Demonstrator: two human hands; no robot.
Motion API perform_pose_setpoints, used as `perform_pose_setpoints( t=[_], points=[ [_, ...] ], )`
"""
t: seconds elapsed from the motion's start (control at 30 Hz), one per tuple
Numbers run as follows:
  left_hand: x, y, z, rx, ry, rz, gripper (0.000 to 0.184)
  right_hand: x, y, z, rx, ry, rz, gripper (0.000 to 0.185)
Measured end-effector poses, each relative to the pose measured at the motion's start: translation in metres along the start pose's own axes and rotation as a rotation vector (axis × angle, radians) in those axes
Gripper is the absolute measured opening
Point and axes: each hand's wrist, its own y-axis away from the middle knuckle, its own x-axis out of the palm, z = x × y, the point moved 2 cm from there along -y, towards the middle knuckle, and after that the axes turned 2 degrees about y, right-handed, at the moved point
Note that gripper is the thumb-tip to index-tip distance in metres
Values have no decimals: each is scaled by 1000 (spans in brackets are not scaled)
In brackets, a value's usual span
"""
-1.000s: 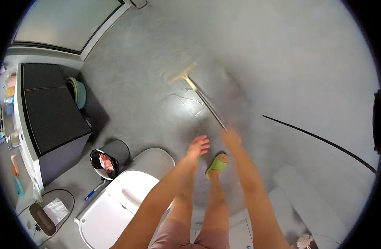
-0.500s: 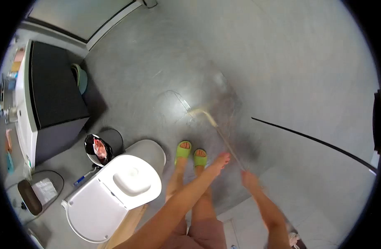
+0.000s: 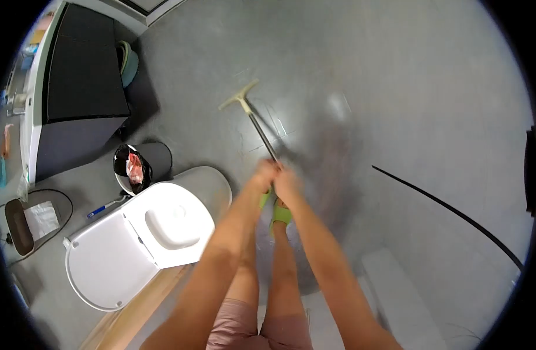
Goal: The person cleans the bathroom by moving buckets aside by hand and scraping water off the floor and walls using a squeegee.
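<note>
A floor squeegee (image 3: 261, 133) with a cream T-shaped head and a thin metal handle points away from me, up and slightly left. Its head is over the grey floor, and the handle's shadow falls just right of it. My left hand (image 3: 265, 175) is closed round the handle close to its upper end. Right beside it, my right hand (image 3: 287, 185) also grips the handle; both are somewhat blurred. The handle's end is hidden by the hands. Below them my green slippers (image 3: 282, 214) show in part on the floor.
To the left stands a white toilet (image 3: 174, 227) with its lid raised. Beyond it are a bin (image 3: 154, 160) with a black liner, a blue-handled brush (image 3: 107, 206) and a dark vanity cabinet (image 3: 84, 76). A thin black strip (image 3: 449, 213) crosses at right.
The squeegee head has swung left and farther forward. Both hands have come together on the handle in front of my legs, the right one moving leftward. The view has shifted.
</note>
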Motion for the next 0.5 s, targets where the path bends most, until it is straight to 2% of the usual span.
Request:
perform_pose_setpoints(
  t=[0.03, 0.07, 0.1, 0.13, 0.17, 0.2, 0.23, 0.27, 0.3, 0.33, 0.43, 0.47, 0.5],
  points=[
    [61, 38, 13, -274, -608, -79, 20, -14, 72, -31, 24, -430, -189, 35],
    [85, 57, 44, 1, -1018, 293, 22, -10, 111, -62, 108, -349, -153, 30],
    [108, 80, 78, -270, -647, 249, 21, 9, 114, -85, 226, -170, -82, 27],
    [142, 99, 120, -513, -251, 205, 20, 11, 180, -121, 200, -257, -144, 26],
    [168, 120, 157, -596, 2, 266, 18, 17, 216, -146, 357, -98, -97, 24],
    [197, 151, 182, -733, -32, 320, 17, 6, 260, -152, 226, -22, -107, 26],
    [202, 155, 165, -789, -78, 370, 17, -9, 273, -147, 374, 32, -48, 28],
    [207, 169, 152, -714, -59, 334, 19, -13, 280, -141, 516, 77, 16, 29],
    [204, 180, 139, -632, -43, 285, 23, -12, 276, -133, 496, 67, 18, 29],
    [203, 182, 131, -630, -43, 287, 23, -15, 275, -134, 438, 116, 5, 29],
    [149, 173, 72, -210, -234, -138, 35, -2, 230, -103, 173, 59, -90, 29],
    [106, 142, 93, -11, -725, -240, 51, -5, 199, -72, 67, -58, -92, 29],
    [72, 138, 52, -26, -690, -305, 55, 34, 122, -41, -4, -77, -150, 28]
  ],
)
